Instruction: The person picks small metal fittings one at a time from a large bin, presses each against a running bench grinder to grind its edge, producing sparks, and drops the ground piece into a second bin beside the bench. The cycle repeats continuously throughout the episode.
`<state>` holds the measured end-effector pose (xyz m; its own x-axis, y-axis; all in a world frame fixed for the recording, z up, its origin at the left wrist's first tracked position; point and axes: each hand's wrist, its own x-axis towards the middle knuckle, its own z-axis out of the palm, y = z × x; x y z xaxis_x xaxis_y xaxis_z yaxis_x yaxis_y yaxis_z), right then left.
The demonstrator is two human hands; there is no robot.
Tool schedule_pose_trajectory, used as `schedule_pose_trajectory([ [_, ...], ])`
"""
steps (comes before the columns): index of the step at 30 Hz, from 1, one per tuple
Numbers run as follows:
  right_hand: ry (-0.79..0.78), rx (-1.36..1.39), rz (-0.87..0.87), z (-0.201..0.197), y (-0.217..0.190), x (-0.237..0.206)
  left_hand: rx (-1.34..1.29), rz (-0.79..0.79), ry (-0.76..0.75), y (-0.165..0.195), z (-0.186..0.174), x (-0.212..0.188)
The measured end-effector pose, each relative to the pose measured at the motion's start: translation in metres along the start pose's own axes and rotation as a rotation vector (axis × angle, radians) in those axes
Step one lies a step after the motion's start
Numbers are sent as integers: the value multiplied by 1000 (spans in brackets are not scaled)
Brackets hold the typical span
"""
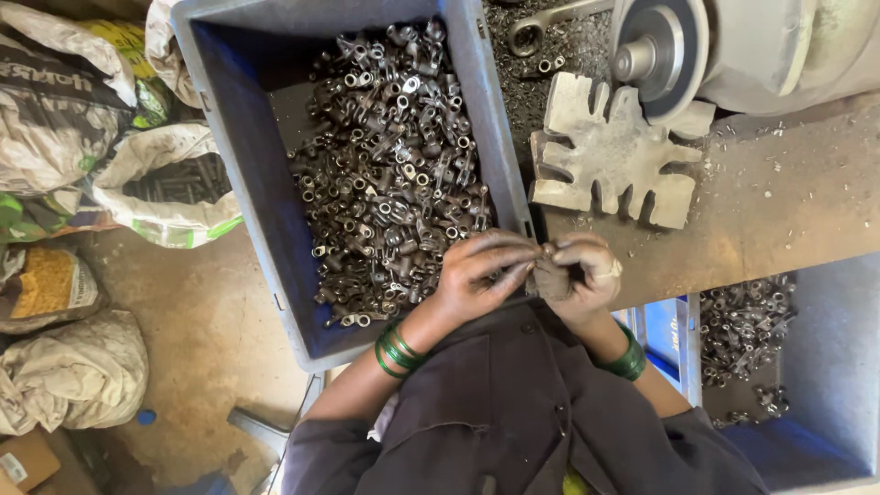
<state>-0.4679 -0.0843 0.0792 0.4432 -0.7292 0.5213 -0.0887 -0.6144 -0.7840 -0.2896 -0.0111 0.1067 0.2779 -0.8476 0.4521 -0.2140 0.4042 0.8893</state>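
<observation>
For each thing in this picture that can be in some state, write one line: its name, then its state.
Left hand: fingers pinched on a small metal part.
Right hand: closed around a small dark part.
Grey crate: open, heaped with small metal fittings.
Second crate: open, partly filled.
White sack: open, dark rods inside.

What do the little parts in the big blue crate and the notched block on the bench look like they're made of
The small parts look like metal, probably steel: dark grey, dull, with glints on their ring ends. The crate seems moulded plastic, matte blue-grey, scuffed. The notched block looks like cast or cut metal, pale grey and rough, dusted with filings. The part held between left hand and right hand is too hidden to judge.
</observation>
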Motion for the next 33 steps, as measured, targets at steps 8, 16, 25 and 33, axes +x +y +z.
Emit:
schedule_pose_trajectory([
  [8,-63,-149,-99,-4,-11,26,48,15,-51,9,-11,10],
  [16,-125,-299,-336,-3,-6,46,263,-43,-41,16,-9,12],
  [25,-174,-367,-303,-2,-19,55,305,-36,-103,7,-3,8],
  [33,-83,32,149,-8,-2,39,2,-195,2,-2,9,5],
])
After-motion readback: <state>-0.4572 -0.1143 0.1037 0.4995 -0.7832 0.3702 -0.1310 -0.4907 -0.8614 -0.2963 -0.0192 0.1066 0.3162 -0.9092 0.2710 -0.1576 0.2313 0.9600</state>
